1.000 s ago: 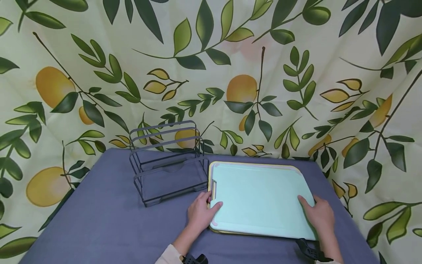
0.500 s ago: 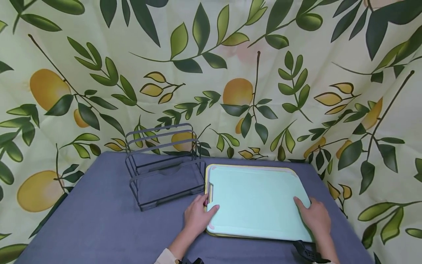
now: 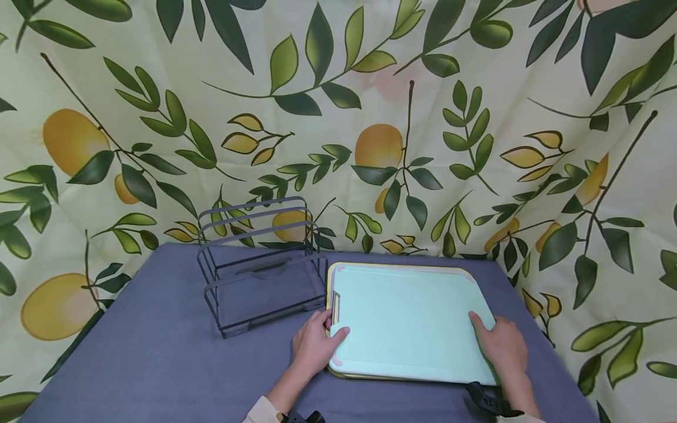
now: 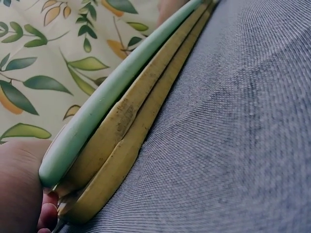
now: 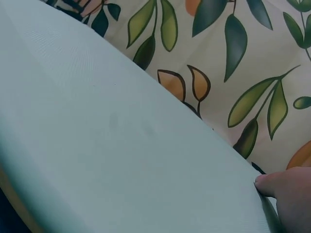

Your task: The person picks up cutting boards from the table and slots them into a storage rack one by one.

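Observation:
A mint-green cutting board [image 3: 409, 320] lies on top of a stack, its handle slot on the left side. Two tan board edges [image 4: 109, 141] show under it in the left wrist view. My left hand [image 3: 312, 341] grips the left side near the slot, thumb over the green rim and fingertips [image 4: 47, 216] curled at the edge below. On the opposite side my right hand [image 3: 501, 346] holds the board, thumb on its top face. In the right wrist view that thumb [image 5: 269, 183] meets the green edge; the other right fingers are hidden.
Left of the stack stands a dark wire rack [image 3: 264, 276] with several upright loops, its right end close to the boards' left edge. A blue-grey cloth [image 3: 158, 341] covers the table. A leaf-and-fruit patterned fabric [image 3: 317, 129] hangs behind and at the sides.
The whole head view has shifted slightly, so the rack and boards appear a little further left. Both hands keep the same places on the boards.

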A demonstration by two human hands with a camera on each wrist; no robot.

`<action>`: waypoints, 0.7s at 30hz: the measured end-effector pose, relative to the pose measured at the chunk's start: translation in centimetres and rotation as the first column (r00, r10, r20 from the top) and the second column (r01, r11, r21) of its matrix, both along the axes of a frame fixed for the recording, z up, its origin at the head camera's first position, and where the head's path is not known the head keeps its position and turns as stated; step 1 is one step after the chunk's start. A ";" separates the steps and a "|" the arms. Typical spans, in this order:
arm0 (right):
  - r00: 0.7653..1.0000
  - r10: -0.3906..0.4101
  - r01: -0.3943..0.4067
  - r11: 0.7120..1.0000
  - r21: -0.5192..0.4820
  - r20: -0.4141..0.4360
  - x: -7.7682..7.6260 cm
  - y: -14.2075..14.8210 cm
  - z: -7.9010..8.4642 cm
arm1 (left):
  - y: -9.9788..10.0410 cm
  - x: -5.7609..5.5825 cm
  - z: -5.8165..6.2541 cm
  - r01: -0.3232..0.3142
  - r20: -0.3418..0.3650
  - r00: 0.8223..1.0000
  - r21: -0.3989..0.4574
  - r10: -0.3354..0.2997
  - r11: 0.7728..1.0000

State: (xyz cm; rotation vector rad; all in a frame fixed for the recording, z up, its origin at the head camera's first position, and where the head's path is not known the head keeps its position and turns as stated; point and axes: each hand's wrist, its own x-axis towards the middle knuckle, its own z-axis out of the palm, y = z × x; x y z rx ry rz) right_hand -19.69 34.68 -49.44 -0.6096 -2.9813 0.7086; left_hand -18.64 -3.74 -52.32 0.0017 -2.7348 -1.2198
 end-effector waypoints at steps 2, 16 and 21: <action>1.000 -0.002 0.002 1.000 -0.007 -0.008 0.0 0.0 0.0 | -0.1 0.0 0.0 0.008 -0.003 1.000 0.005 -0.008 1.000; 0.993 -0.048 0.043 0.998 -0.050 -0.108 0.2 0.1 0.4 | 0.2 0.0 0.1 -0.001 -0.006 1.000 0.124 0.002 0.992; 0.993 -0.065 0.057 0.995 -0.084 -0.100 0.4 0.2 0.2 | 0.1 -0.1 0.0 0.005 -0.007 1.000 0.137 -0.004 0.991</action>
